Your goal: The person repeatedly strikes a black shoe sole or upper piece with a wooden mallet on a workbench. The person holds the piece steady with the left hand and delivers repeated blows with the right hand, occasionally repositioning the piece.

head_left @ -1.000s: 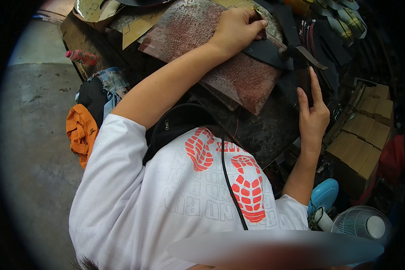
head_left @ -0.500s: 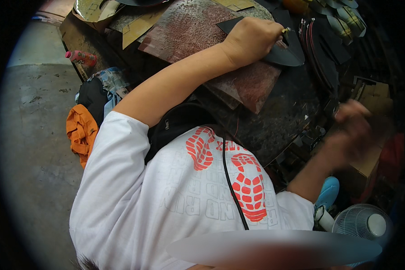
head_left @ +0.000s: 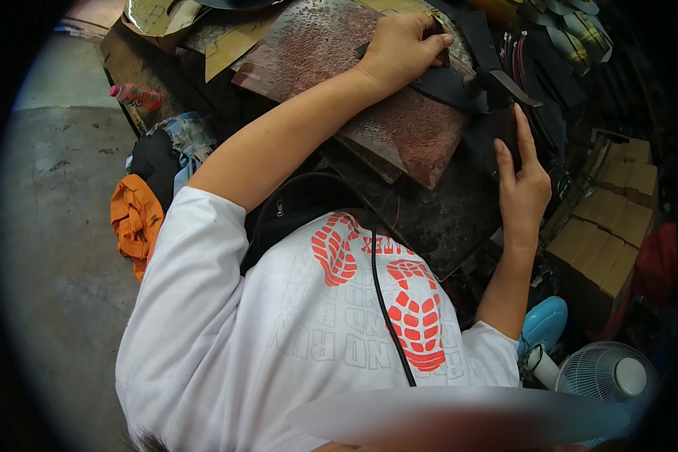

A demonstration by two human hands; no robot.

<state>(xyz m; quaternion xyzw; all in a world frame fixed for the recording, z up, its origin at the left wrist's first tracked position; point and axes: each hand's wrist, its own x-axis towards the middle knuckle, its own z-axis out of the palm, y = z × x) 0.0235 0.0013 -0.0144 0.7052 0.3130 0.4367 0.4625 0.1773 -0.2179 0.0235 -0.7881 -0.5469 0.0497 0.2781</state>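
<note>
In my right hand (head_left: 523, 184) is a dark hammer (head_left: 518, 89), its curved metal head up and its handle running down into my grip. The index finger lies stretched along the handle. My left hand (head_left: 403, 49) is closed in a pinch around a slim upright tool (head_left: 438, 32) with a yellowish top; its lower end is hard to make out. Under that hand a flat black sheet piece (head_left: 450, 89) lies on a worn, reddish-brown slab (head_left: 309, 56). The hammer head hovers close to the right end of the black piece.
Black curved pieces (head_left: 546, 83) stand bunched at the bench's right. Brown cardboard boxes (head_left: 599, 233) sit to the right, with a white fan (head_left: 606, 380) below. A pink bottle (head_left: 137, 96) and an orange cloth (head_left: 137, 218) are at the left edge.
My right hand has swung from the far right up to the bench, the hammer now plainly visible. My left hand has shifted left, and the black piece has moved with it.
</note>
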